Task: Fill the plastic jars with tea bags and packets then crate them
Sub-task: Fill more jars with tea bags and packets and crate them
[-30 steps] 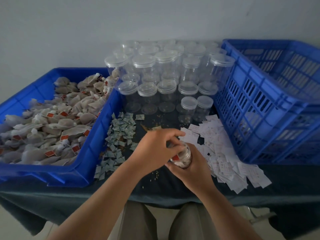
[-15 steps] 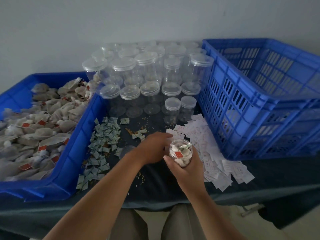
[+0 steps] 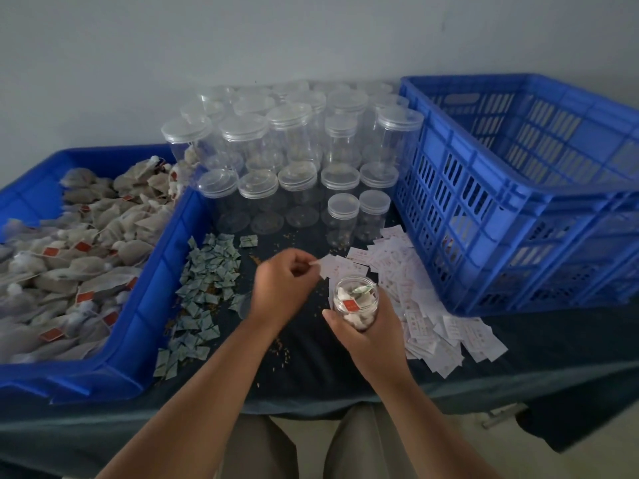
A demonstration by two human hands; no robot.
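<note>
My right hand (image 3: 371, 326) wraps its grip around the open jar (image 3: 355, 302), centre frame, mouth up for loading; my left hand (image 3: 281, 288) pinches a white packet (image 3: 328, 267) just above it.

table (image 3: 311, 361) dark cloth | tea bag bin (image 3: 148, 305) | jars (image 3: 297, 188) | crate (image 3: 484, 236) | packets (image 3: 204, 288) | slips (image 3: 432, 323)

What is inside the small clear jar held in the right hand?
The lidless small clear plastic jar in the right hand holds white tea bags, one with a red tag, and a greenish packet. Fingers hide its bottom.
</note>
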